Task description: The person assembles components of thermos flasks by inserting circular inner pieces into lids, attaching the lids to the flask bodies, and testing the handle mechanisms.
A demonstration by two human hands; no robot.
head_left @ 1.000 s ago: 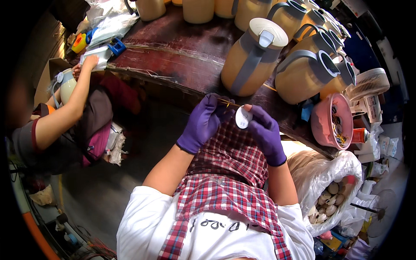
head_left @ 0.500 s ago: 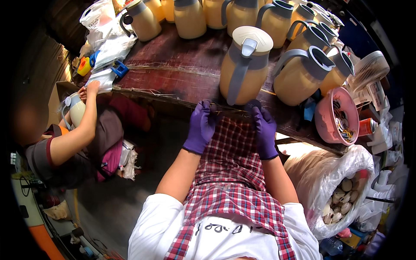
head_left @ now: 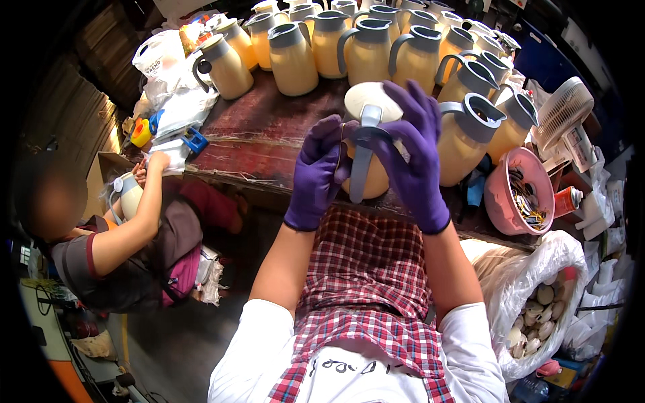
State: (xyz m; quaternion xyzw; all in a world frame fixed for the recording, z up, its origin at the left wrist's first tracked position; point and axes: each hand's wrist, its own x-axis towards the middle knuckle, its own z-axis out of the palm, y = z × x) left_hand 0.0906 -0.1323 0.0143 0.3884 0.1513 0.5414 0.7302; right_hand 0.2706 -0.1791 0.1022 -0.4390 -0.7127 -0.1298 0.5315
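A jug [head_left: 368, 176] with a cream lid [head_left: 373, 99] and a grey handle [head_left: 361, 176] stands at the table's near edge, its handle toward me. My left hand [head_left: 317, 173], in a purple glove, is beside the jug's left side, with a thin strand [head_left: 341, 142] pinched upright at its fingertips. On the other side my right hand [head_left: 415, 160], also gloved in purple, reaches over the lid and handle top. Its upper fingers are raised and apart, while the lower ones pinch a small dark grey piece [head_left: 369, 137] across the top of the handle.
Several lidless jugs [head_left: 292, 60] crowd the dark red table [head_left: 248, 144]. A pink bowl [head_left: 497, 205] of small dark and yellow parts sits at right, above a plastic-lined sack [head_left: 494, 282] of lids. At left another person [head_left: 124, 248] holds a jug.
Both my hands have risen from the table edge to the jug's handle and lid, and moved apart from the strand stretched between them. The whole view has tilted up.
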